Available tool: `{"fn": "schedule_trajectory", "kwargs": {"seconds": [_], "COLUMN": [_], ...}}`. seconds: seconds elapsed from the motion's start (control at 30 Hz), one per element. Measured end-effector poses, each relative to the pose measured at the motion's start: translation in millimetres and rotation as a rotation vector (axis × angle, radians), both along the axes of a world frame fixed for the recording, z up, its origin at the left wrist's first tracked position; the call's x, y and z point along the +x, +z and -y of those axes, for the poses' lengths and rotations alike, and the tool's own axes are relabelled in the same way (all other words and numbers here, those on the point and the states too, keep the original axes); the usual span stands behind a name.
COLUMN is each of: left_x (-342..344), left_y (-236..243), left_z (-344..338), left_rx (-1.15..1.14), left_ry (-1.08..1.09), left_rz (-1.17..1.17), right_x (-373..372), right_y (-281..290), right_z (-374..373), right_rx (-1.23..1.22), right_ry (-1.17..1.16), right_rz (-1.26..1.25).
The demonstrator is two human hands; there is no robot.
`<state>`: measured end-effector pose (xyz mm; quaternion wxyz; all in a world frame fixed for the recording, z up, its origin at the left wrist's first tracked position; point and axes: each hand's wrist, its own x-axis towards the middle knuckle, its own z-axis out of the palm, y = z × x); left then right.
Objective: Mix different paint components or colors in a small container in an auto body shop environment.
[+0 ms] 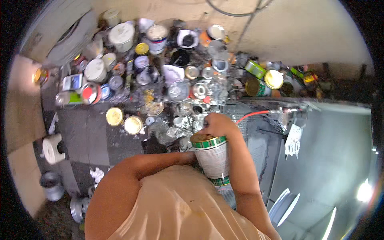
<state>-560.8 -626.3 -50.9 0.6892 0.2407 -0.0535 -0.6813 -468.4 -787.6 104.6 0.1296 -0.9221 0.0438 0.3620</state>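
A large tin can [212, 161] with a white, printed label and green bands at both ends stands slightly tilted close against my body. Brown residue coats its top. My left hand [192, 158] presses on the can's left side from low down, its fingers mostly hidden behind the can. Over the top rim is my right hand [218, 125], fingers curled inward; whatever they may hold is hidden. Just beyond my hands, clear plastic and small containers [182, 122] clutter the bench.
Pails [121, 37], tins and cups crowd the back. Two round yellowish lids or tins [133, 125] rest at left. A red hose [252, 115] runs right of my hand. Further out are a white stool [53, 149], a metal bucket [52, 186] and a silver wheel [285, 207].
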Motion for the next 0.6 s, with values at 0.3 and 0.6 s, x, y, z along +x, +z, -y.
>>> {"fn": "schedule_trajectory", "kwargs": {"seconds": [0.3, 0.6], "left_x": [-9, -8], "left_y": [2, -5], "left_z": [-3, -20], "left_rx": [-0.369, -0.255], "left_ry": [-0.434, -0.356], "left_rz": [0.117, 0.215], "right_x": [17, 4], "right_y": [22, 13], "right_z": [-23, -24], "right_rx": [0.030, 0.048], "right_ry": [-0.038, -0.078], "right_rz": [-0.140, -0.003]}}
